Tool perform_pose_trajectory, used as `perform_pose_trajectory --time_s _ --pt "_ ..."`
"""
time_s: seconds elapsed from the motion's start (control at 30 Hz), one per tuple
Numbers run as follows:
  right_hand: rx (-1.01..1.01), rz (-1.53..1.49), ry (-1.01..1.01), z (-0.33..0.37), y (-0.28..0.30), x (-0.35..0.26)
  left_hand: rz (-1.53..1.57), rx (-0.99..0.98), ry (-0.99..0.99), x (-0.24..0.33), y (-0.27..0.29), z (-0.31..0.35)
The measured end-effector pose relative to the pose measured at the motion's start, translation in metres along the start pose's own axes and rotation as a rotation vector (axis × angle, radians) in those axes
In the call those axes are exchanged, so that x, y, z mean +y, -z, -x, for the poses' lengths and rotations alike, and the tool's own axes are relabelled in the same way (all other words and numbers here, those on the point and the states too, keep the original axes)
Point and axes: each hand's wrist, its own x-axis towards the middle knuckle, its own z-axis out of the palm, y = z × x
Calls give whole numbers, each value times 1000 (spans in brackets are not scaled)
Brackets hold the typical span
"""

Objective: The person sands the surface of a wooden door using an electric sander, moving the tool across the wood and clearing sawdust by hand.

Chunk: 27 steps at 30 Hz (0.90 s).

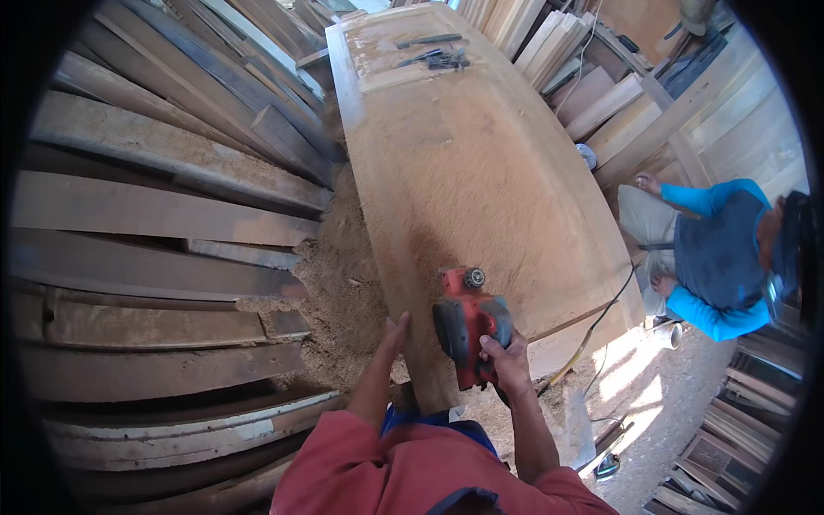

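Red power planer (468, 330): set on the near left part of the wooden panel (592, 219), long axis aligned with the panel's length, knob (474, 277) pointed away.
Right hand (508, 360): closed around the planer's handle.
Left hand (393, 337): held at the panel's left edge; finger spread cannot be told.
Obstacles: boards (163, 203) stacked leftward; hand tools (433, 58) scattered at the far end.
Open room: found mid-panel, under sawdust (481, 184).

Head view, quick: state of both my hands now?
Left hand: at the wooden panel; grip can't be told.
Right hand: closed on the red handheld power tool.
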Motion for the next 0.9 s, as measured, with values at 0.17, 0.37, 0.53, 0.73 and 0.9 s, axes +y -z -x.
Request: perform_pose_trajectory --time_s 0.17,0.37,0.53,0.73,0.9 --pt "-33 -242 -58 31 -9 -6 -641 354 -129 -1 -13 32" --pt "-10 -226 24 59 -23 -2 -1474 87 -704 -40 -41 129" --pt "-47 -154 11 86 -27 7 -1247 -351 -771 -92 -37 194" --pt "85 -23 34 132 -6 24 -1432 -154 -991 -83 -23 156" --pt "63 18 21 160 8 47 -1491 387 -502 -29 13 100"
